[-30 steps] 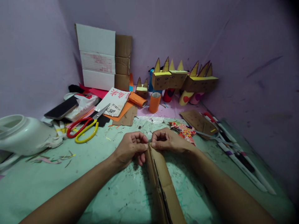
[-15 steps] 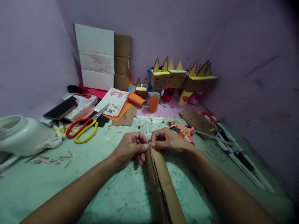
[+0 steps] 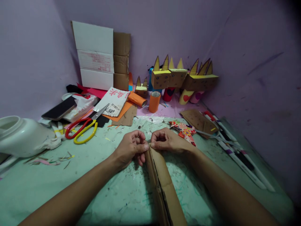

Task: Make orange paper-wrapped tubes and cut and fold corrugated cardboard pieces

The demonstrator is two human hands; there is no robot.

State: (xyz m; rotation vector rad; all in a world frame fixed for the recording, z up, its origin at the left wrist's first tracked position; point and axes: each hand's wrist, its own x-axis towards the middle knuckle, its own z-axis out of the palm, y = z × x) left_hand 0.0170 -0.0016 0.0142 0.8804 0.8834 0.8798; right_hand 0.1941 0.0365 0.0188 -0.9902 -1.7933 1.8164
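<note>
A long folded strip of brown cardboard [image 3: 166,182] runs from the middle of the green table cover to the bottom edge of the view, with a dark gap along its length. At its far end, my left hand [image 3: 134,148] pinches the left corner between thumb and fingers. Close beside it, my right hand [image 3: 167,141] pinches the same end from the right. The two thumbs are nearly touching. The near end of the strip is cut off by the frame.
Red-and-yellow scissors [image 3: 88,124], a phone [image 3: 60,108] and a white pot [image 3: 25,136] lie left. Orange tubes [image 3: 154,102] and cardboard figures with pointed ears [image 3: 161,79] stand behind. Patterned cloth [image 3: 184,131] and markers [image 3: 242,166] are at right.
The view has shifted very slightly. Both hands keep their pinch on the cardboard's far end, with no clear movement.
</note>
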